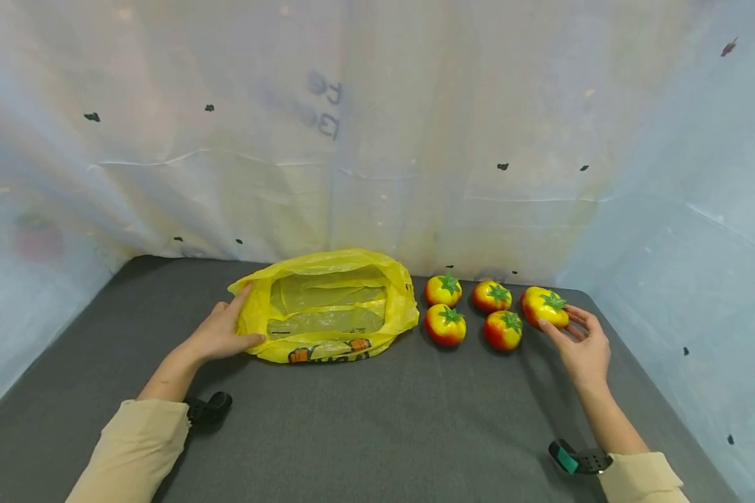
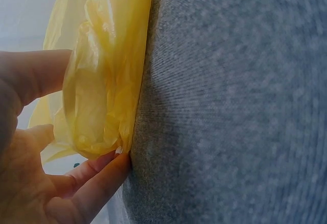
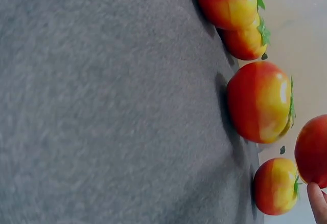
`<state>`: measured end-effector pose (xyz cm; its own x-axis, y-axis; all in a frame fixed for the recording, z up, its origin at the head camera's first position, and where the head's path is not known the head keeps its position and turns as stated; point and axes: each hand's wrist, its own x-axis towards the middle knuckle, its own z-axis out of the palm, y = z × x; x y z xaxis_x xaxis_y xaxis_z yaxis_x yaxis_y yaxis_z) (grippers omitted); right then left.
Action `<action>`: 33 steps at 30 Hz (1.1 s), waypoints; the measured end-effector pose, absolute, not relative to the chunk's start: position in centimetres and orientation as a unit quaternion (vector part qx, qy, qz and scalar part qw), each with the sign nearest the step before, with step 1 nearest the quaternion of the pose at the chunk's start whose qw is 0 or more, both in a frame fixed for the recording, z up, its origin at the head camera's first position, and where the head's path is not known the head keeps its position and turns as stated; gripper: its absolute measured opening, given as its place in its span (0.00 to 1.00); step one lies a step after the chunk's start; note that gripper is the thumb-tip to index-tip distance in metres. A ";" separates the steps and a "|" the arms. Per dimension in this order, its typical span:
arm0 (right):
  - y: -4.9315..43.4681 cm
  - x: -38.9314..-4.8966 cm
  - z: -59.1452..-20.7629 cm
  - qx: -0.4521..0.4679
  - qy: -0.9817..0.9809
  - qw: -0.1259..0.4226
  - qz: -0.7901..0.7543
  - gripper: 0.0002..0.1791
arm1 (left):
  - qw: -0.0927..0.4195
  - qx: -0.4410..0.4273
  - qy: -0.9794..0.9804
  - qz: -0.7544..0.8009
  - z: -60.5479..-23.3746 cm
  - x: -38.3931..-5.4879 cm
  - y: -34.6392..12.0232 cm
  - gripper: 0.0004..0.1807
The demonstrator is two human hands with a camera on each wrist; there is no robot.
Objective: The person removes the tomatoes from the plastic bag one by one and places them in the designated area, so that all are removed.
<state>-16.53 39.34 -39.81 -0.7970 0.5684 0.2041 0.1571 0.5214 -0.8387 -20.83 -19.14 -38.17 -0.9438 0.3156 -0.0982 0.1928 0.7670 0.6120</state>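
A yellow plastic bag point(image 1: 336, 353) lies on the dark table with its wide mouth facing up and toward me. At the bag's left end, my left hand point(image 1: 221, 333) holds the rim, thumb in front and fingers behind; the left wrist view shows the yellow film point(image 2: 110, 60) between the fingers. My right hand point(image 1: 586, 347) grips a red-and-yellow tomato point(image 1: 544, 307) with a green leafy top, thumb on the near side. In the right wrist view this tomato point(image 3: 312, 150) hangs above the table, and only a fingertip shows.
Several similar tomatoes stand in two rows right of the bag: two behind point(image 1: 443, 290) point(image 1: 491, 297), and two in front point(image 1: 444, 326) point(image 1: 502, 331). A pale plastic sheet point(image 1: 384, 140) hangs behind the grey table point(image 1: 377, 433) and along its sides.
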 end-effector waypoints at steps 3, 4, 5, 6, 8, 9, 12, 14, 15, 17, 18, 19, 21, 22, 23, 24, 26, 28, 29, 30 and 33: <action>41.1 -16.9 -41.2 -0.225 -0.847 0.237 0.420 0.40 | 0.093 0.139 0.935 0.314 -38.2 -20.8 -19.1 0.54; 41.4 -16.9 -41.5 -0.229 -0.848 0.238 0.415 0.41 | 0.092 0.140 0.934 0.315 -38.2 -20.8 -19.1 0.54; 41.6 -16.7 -41.5 -0.234 -0.848 0.236 0.412 0.41 | 0.091 0.141 0.934 0.316 -38.2 -20.8 -19.1 0.55; 41.6 -16.5 -41.4 -0.239 -0.850 0.233 0.407 0.41 | 0.092 0.143 0.933 0.317 -38.2 -20.8 -19.1 0.55; 41.2 -15.8 -40.7 -0.250 -0.856 0.224 0.395 0.41 | 0.091 0.144 0.933 0.317 -38.2 -20.8 -19.1 0.55; 40.8 -15.4 -40.2 -0.254 -0.856 0.218 0.393 0.40 | 0.091 0.144 0.933 0.316 -38.1 -20.8 -19.0 0.54; 39.2 -14.0 -38.5 -0.259 -0.859 0.203 0.392 0.39 | 0.092 0.141 0.934 0.314 -38.0 -20.8 -19.0 0.54; 38.2 -13.3 -37.6 -0.266 -0.858 0.193 0.395 0.38 | 0.096 0.138 0.934 0.315 -37.9 -20.8 -19.0 0.54; 37.9 -13.0 -37.3 -0.270 -0.856 0.187 0.399 0.37 | 0.099 0.137 0.933 0.317 -37.9 -20.8 -19.0 0.54; 37.6 -12.7 -36.9 -0.280 -0.853 0.175 0.404 0.37 | 0.102 0.137 0.932 0.320 -37.8 -20.7 -19.0 0.54; 37.5 -12.5 -36.8 -0.284 -0.852 0.169 0.406 0.38 | 0.104 0.137 0.931 0.321 -37.7 -20.7 -19.0 0.54; 37.5 -12.5 -36.8 -0.287 -0.851 0.164 0.407 0.38 | 0.104 0.137 0.931 0.321 -37.7 -20.8 -19.0 0.54; 37.7 -12.5 -37.0 -0.290 -0.852 0.154 0.408 0.38 | 0.104 0.136 0.931 0.323 -37.6 -20.8 -19.0 0.54; 37.8 -12.5 -37.2 -0.290 -0.852 0.149 0.409 0.38 | 0.104 0.135 0.931 0.322 -37.6 -20.8 -18.9 0.53; 38.0 -12.6 -37.4 -0.291 -0.854 0.146 0.407 0.38 | 0.104 0.135 0.931 0.322 -37.5 -20.7 -18.9 0.53; 38.1 -12.6 -37.6 -0.291 -0.854 0.142 0.406 0.39 | 0.105 0.133 0.931 0.322 -37.5 -20.7 -18.9 0.53; 38.4 -12.7 -38.0 -0.293 -0.854 0.138 0.407 0.38 | 0.104 0.130 0.931 0.324 -37.4 -20.6 -18.8 0.53; 38.5 -12.7 -38.3 -0.296 -0.852 0.137 0.409 0.38 | 0.099 0.130 0.932 0.324 -37.4 -20.6 -18.8 0.52; 38.6 -12.7 -38.5 -0.299 -0.851 0.137 0.409 0.38 | 0.096 0.129 0.932 0.324 -37.3 -20.5 -18.7 0.51; 38.6 -12.7 -38.6 -0.299 -0.850 0.139 0.410 0.38 | 0.092 0.129 0.933 0.323 -37.3 -20.5 -18.7 0.50; 38.6 -12.8 -38.8 -0.297 -0.851 0.145 0.407 0.38 | 0.076 0.130 0.935 0.320 -37.4 -20.5 -18.5 0.48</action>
<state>-12.78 38.61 -38.75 -0.7815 0.6239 0.0043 0.3882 0.4916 -0.7795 -20.49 -18.50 -37.39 -0.9549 0.2909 -0.0592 0.1937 0.7618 0.6181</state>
